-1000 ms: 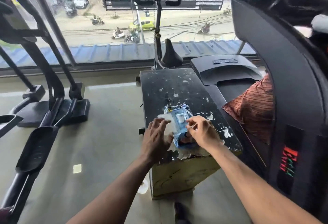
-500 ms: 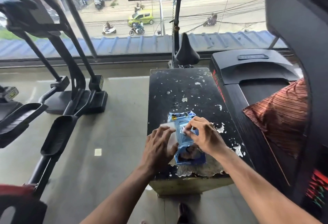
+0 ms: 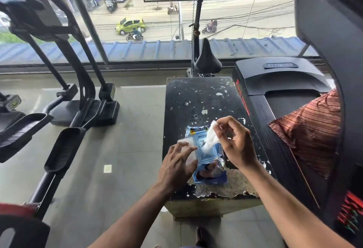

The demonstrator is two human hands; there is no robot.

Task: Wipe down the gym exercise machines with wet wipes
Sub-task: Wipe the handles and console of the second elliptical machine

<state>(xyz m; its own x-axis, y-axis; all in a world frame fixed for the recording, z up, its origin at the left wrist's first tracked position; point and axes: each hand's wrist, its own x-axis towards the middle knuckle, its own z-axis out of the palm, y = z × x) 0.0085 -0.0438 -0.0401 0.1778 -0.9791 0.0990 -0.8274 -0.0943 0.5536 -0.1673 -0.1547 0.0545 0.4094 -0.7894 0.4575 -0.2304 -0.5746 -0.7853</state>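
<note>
A blue pack of wet wipes (image 3: 209,166) lies on a black box with peeling paint (image 3: 198,100), its clear lid flipped open to the left. My left hand (image 3: 176,166) presses down on the pack's left side and lid with spread fingers. My right hand (image 3: 234,142) pinches a white wet wipe (image 3: 210,139) between thumb and fingers. The wipe is partly drawn up out of the pack's opening, its lower end still inside.
A treadmill (image 3: 279,82) stands right of the box, with a striped red cloth (image 3: 308,131) on its belt and its dark console upright (image 3: 334,55) at far right. An elliptical trainer (image 3: 64,98) fills the left. An exercise bike saddle (image 3: 207,60) sits behind the box by the window.
My right hand has lifted from the pack's opening, pulling a white wipe up and out. My left hand stays pressed on the pack. The camera has shifted slightly.
</note>
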